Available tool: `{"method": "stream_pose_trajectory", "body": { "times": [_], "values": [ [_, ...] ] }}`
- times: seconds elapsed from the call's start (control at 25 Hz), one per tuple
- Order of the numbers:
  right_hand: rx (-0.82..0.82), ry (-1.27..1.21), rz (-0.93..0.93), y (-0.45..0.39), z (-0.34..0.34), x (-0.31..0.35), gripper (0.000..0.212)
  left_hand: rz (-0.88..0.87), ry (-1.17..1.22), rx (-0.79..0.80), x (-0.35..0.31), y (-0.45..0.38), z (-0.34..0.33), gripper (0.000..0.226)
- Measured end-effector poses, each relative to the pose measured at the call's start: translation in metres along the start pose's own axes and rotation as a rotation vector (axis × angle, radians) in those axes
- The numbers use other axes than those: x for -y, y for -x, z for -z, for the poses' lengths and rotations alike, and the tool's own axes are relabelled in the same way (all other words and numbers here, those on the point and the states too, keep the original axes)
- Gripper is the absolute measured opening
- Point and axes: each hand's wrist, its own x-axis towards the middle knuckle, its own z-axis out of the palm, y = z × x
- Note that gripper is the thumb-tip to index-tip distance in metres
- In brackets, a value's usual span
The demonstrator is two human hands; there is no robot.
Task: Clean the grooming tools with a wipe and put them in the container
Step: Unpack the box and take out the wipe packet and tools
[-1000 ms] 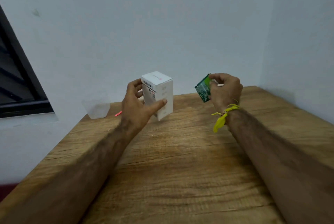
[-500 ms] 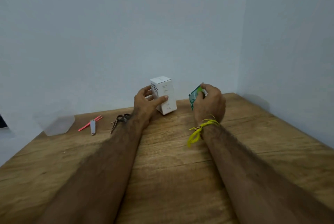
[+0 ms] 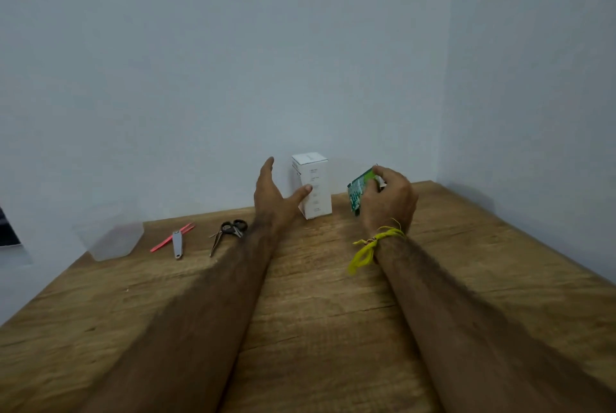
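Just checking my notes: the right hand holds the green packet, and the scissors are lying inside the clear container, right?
Not quite. The right hand does hold the green packet, but the head view shows the scissors lying on the table, outside the clear container.

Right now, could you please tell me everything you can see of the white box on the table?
The white box is a tall, narrow carton, seemingly cardboard, with a closed flat top and small grey print, too small to read, on its sides. It stands upright on the wooden table near the back wall. The left hand is open beside it, thumb tip against the box's front face, fingers raised clear. The right hand, gripping a green sachet, is to its right, not touching it.
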Motion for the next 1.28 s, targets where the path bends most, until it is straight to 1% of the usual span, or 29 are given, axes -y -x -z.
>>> {"method": "stream_pose_trajectory", "body": {
  "times": [0.08,0.16,0.24,0.32,0.36,0.48,0.6,0.68,0.76,0.84,1.0,1.08,1.28],
  "values": [
    [0.035,-0.100,-0.015,-0.002,0.002,0.009,0.028,-0.101,-0.011,-0.029,-0.014,0.019,0.015,0.078],
    [0.140,-0.227,-0.052,0.005,0.003,0.024,0.027,-0.128,0.035,0.029,-0.029,0.042,0.040,0.064],
    [0.320,-0.391,-0.107,0.022,0.000,0.044,0.030,-0.083,0.116,0.128,-0.036,0.064,0.070,0.058],
    [0.509,-0.512,-0.128,0.047,-0.007,0.063,0.027,0.003,0.196,0.156,-0.040,0.085,0.102,0.054],
    [0.578,-0.538,-0.122,0.061,-0.010,0.071,0.022,0.026,0.222,0.132,-0.040,0.093,0.116,0.049],
    [0.710,-0.541,-0.096,0.100,-0.015,0.084,0.007,0.042,0.288,0.024,-0.037,0.111,0.146,0.032],
    [0.824,-0.527,-0.134,0.117,-0.016,0.086,0.006,0.075,0.312,-0.041,-0.025,0.120,0.162,0.026],
    [0.848,-0.572,-0.220,0.115,-0.016,0.084,0.004,0.088,0.350,-0.055,-0.018,0.121,0.165,0.021],
    [0.846,-0.571,-0.256,0.110,-0.016,0.080,0.009,0.090,0.414,-0.053,-0.016,0.119,0.163,0.017],
    [0.834,-0.537,-0.256,0.109,-0.018,0.076,0.012,0.088,0.461,-0.028,-0.015,0.118,0.161,0.015],
    [0.808,-0.498,-0.237,0.107,-0.019,0.068,0.004,0.100,0.448,0.022,-0.008,0.119,0.155,0.019],
    [0.807,-0.499,-0.228,0.107,-0.020,0.066,0.002,0.090,0.437,0.020,-0.006,0.118,0.154,0.021],
    [0.779,-0.487,-0.212,0.107,-0.022,0.065,0.005,0.088,0.435,-0.008,-0.006,0.118,0.155,0.022]
  ]
}}
